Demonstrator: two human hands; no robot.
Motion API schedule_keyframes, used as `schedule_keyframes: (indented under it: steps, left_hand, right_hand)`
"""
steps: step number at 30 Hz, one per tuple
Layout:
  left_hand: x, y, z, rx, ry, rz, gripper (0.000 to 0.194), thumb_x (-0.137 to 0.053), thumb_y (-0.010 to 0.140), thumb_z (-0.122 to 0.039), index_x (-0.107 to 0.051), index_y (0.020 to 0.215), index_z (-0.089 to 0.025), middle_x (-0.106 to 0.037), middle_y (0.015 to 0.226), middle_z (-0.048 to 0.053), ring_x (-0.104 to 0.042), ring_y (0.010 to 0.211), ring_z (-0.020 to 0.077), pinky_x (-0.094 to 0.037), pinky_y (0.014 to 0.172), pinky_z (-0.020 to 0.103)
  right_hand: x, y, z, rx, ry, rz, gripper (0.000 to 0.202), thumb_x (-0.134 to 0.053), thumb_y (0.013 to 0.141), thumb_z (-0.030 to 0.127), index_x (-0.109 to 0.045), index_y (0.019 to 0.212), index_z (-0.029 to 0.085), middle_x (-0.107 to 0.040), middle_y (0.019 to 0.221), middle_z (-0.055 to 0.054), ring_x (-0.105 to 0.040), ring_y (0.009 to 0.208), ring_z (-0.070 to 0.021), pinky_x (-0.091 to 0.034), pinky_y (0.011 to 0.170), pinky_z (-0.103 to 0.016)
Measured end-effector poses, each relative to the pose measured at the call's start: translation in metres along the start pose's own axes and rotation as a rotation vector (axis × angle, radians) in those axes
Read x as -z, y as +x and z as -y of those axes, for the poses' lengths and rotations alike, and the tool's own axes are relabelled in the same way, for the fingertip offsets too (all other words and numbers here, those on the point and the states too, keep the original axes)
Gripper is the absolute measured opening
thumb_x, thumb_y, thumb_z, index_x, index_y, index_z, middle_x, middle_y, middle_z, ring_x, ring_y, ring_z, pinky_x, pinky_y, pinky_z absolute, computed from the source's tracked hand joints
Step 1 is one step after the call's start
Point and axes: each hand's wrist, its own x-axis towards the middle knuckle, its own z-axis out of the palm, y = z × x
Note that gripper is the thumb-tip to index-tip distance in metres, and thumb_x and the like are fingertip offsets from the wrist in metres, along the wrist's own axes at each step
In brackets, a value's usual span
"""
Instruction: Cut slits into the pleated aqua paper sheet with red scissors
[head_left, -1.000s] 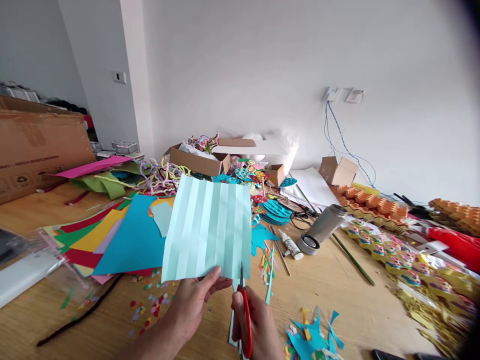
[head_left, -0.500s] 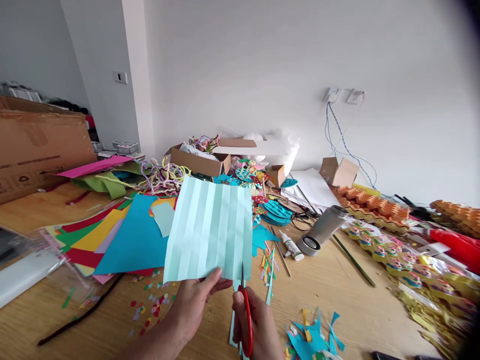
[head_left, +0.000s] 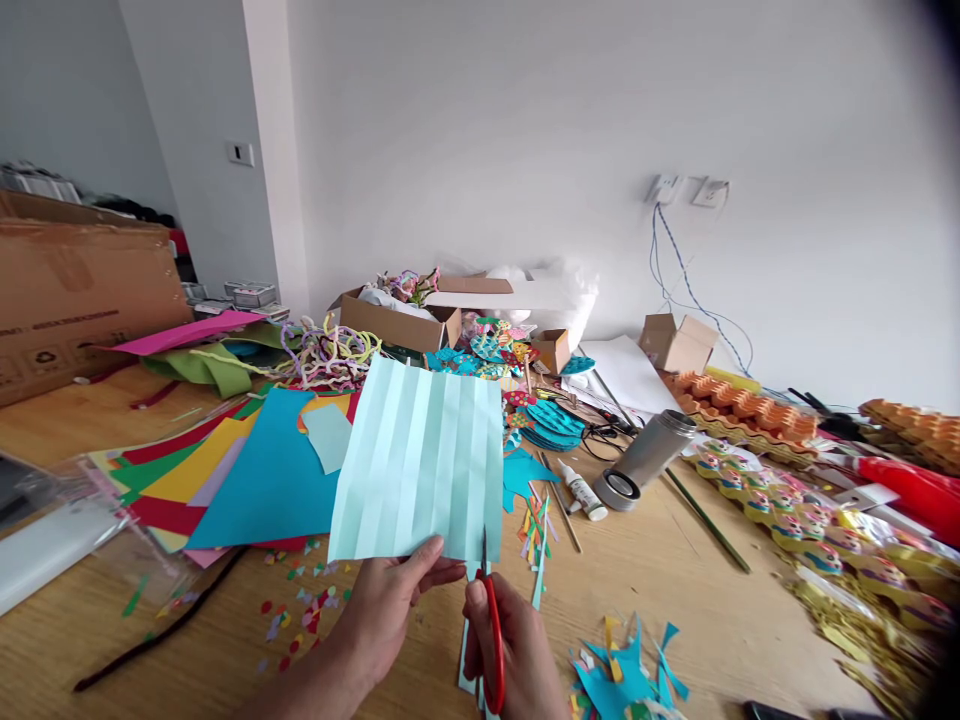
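A pale mint sheet of paper (head_left: 420,455), creased into upright pleats, is held up above the table. My left hand (head_left: 390,600) pinches its lower edge, thumb in front and fingers behind. My right hand (head_left: 517,640) grips red-handled scissors (head_left: 495,640), whose blades point up at the sheet's lower right part. The blades look nearly closed, and a cut line is hard to make out. Below the scissors lie pale mint paper strips (head_left: 466,660), partly hidden by my right hand.
Coloured sheets (head_left: 262,480) fan out on the left, with paper confetti (head_left: 307,620) nearby. Blue scraps (head_left: 622,680) lie front right. A glue bottle (head_left: 583,492), a metal flask (head_left: 652,450) and egg cartons (head_left: 750,415) stand to the right. Boxes (head_left: 394,322) line the back.
The mint sheet's top edge has tipped down very slightly and its left edge has shifted a little right. Both hands and the scissors stay almost in place.
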Motion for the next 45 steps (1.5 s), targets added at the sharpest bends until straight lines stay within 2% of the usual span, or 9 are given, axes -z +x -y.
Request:
schedule_keyframes:
  steps: [9, 18, 26, 33, 40, 45]
  left_hand:
    - [0.003, 0.002, 0.002, -0.014, -0.04, 0.029, 0.018, -0.07, 0.064, -0.026, -0.069, 0.073, -0.011, -0.07, 0.073, 0.007, -0.066, 0.071, 0.0207, -0.053, 0.076, 0.036]
    - [0.002, -0.001, 0.006, -0.016, 0.028, 0.101, 0.026, -0.067, 0.069, -0.03, -0.07, 0.082, -0.008, -0.07, 0.088, 0.013, -0.064, 0.084, 0.0265, -0.05, 0.081, 0.04]
    - [0.004, 0.0, 0.009, -0.015, 0.062, 0.103, 0.028, -0.066, 0.069, -0.033, -0.069, 0.086, -0.011, -0.07, 0.087, 0.011, -0.064, 0.086, 0.0266, -0.05, 0.082, 0.039]
    - [0.002, -0.001, 0.008, -0.022, 0.058, 0.099, 0.026, -0.066, 0.069, -0.032, -0.069, 0.083, -0.01, -0.07, 0.087, 0.012, -0.064, 0.085, 0.0264, -0.05, 0.082, 0.039]
    - [0.002, -0.001, 0.007, -0.018, 0.054, 0.108, 0.023, -0.065, 0.07, -0.031, -0.068, 0.085, -0.013, -0.07, 0.085, 0.009, -0.064, 0.085, 0.0251, -0.05, 0.083, 0.039]
    - [0.001, 0.0, 0.008, -0.002, 0.07, 0.102, 0.022, -0.064, 0.071, -0.031, -0.068, 0.081, -0.012, -0.071, 0.08, 0.009, -0.064, 0.084, 0.0254, -0.049, 0.084, 0.039]
  right_hand:
    - [0.0, -0.001, 0.002, -0.03, 0.017, 0.049, 0.052, -0.031, 0.077, 0.068, -0.041, 0.062, 0.019, -0.044, 0.033, 0.004, -0.039, 0.031, -0.0074, -0.024, 0.034, -0.016]
    - [0.004, -0.001, 0.009, 0.007, 0.106, 0.035, 0.052, -0.032, 0.079, 0.065, -0.045, 0.064, 0.017, -0.044, 0.034, 0.004, -0.04, 0.033, -0.008, -0.029, 0.036, -0.017]
    - [0.004, 0.0, 0.008, 0.036, 0.171, 0.027, 0.051, -0.033, 0.079, 0.065, -0.044, 0.063, 0.017, -0.046, 0.038, 0.004, -0.041, 0.035, -0.0081, -0.029, 0.036, -0.017]
    - [0.004, 0.0, 0.008, 0.024, 0.107, 0.013, 0.051, -0.033, 0.079, 0.064, -0.045, 0.064, 0.017, -0.046, 0.037, 0.003, -0.041, 0.035, -0.0081, -0.029, 0.036, -0.017]
    - [0.004, -0.001, 0.009, 0.04, 0.107, -0.002, 0.052, -0.033, 0.078, 0.065, -0.045, 0.063, 0.017, -0.048, 0.039, 0.002, -0.042, 0.037, -0.0085, -0.03, 0.038, -0.017]
    - [0.004, -0.001, 0.01, 0.006, 0.114, -0.004, 0.054, -0.033, 0.077, 0.067, -0.045, 0.063, 0.016, -0.043, 0.035, 0.004, -0.038, 0.034, -0.0071, -0.027, 0.036, -0.016]
